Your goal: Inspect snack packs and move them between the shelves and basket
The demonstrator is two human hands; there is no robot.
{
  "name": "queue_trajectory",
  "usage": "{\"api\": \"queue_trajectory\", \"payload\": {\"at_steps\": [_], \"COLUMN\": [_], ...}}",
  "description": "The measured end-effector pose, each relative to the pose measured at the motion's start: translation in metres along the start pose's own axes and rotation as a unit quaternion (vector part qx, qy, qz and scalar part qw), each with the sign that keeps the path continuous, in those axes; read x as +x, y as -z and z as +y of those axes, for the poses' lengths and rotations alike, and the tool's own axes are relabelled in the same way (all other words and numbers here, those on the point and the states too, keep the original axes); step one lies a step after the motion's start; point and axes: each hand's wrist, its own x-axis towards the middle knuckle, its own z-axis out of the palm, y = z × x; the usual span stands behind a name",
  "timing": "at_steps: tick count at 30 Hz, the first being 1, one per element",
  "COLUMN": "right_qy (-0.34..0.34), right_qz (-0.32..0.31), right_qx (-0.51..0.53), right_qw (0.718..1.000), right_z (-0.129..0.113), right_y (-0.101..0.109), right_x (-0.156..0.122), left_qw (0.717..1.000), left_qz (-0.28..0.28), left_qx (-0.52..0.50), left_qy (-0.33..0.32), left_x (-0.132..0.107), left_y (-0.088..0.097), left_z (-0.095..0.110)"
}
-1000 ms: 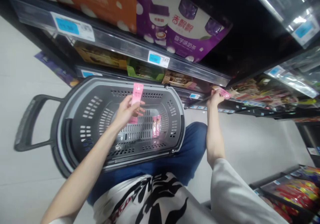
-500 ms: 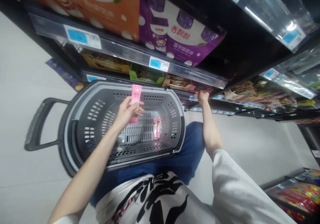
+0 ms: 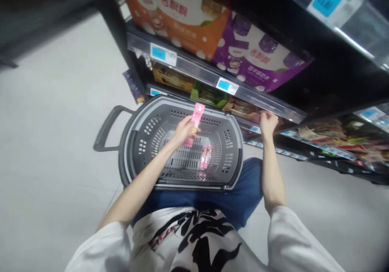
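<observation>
My left hand (image 3: 184, 129) is closed on a long pink packet (image 3: 197, 115) and holds it upright over a grey shopping basket (image 3: 133, 136). One or two similar pink packets (image 3: 205, 157) lie on the basket's floor. My right hand (image 3: 267, 122) reaches to the low shelf edge (image 3: 273, 108) at the right, with fingers curled against it. What those fingers hold, if anything, is hidden.
Orange box (image 3: 179, 9) and purple box (image 3: 258, 49) stand on the shelf above, with blue price tags (image 3: 227, 86) along its edge. Lower shelves hold small snack boxes (image 3: 209, 96). The basket's black handle (image 3: 106, 128) points left over pale floor. More packed shelves (image 3: 331, 138) run to the right.
The view has swung left and pulled back. My right hand, earlier holding a pink packet at the shelf, went into the low shelf and now rests curled at its edge. My left hand stays over the basket.
</observation>
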Motion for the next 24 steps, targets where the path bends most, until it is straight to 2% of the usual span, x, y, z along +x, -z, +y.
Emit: {"api": "queue_trajectory", "payload": {"at_steps": [3, 5, 6, 8, 11, 16, 19, 21, 24], "right_qy": [0.090, 0.088, 0.081, 0.084, 0.086, -0.019, -0.031, -0.015, -0.015], "right_qz": [-0.122, -0.232, -0.292, -0.380, -0.435, -0.469, -0.488, -0.496, -0.479], "right_qx": [0.029, 0.124, 0.168, 0.225, 0.261, 0.356, 0.397, 0.391, 0.352], "right_qw": [0.988, 0.961, 0.938, 0.893, 0.858, 0.808, 0.777, 0.775, 0.804], "right_z": [-0.045, -0.071, -0.080, -0.092, -0.094, -0.087, -0.087, -0.086, -0.074], "right_y": [-0.018, -0.036, -0.045, -0.064, -0.086, -0.098, -0.093, -0.084, -0.059], "right_x": [-0.048, -0.084, -0.101, -0.128, -0.150, -0.146, -0.130, -0.111, -0.074], "left_qw": [0.999, 0.997, 0.996, 0.996, 0.997, 0.992, 0.984, 0.985, 0.986], "left_qz": [-0.009, -0.028, -0.039, -0.058, -0.066, -0.094, -0.099, -0.096, -0.098], "left_qx": [-0.041, -0.060, -0.061, -0.049, -0.015, 0.076, 0.115, 0.119, 0.121], "left_qy": [0.020, 0.037, 0.044, 0.049, 0.026, -0.040, -0.090, -0.086, -0.051], "left_x": [0.001, 0.001, 0.000, 0.000, -0.001, -0.001, -0.002, -0.002, -0.002], "left_y": [0.000, 0.000, 0.000, 0.000, 0.000, 0.001, 0.002, 0.004, 0.007], "left_z": [-0.002, -0.004, -0.004, -0.006, -0.007, -0.004, -0.002, -0.002, -0.004]}}
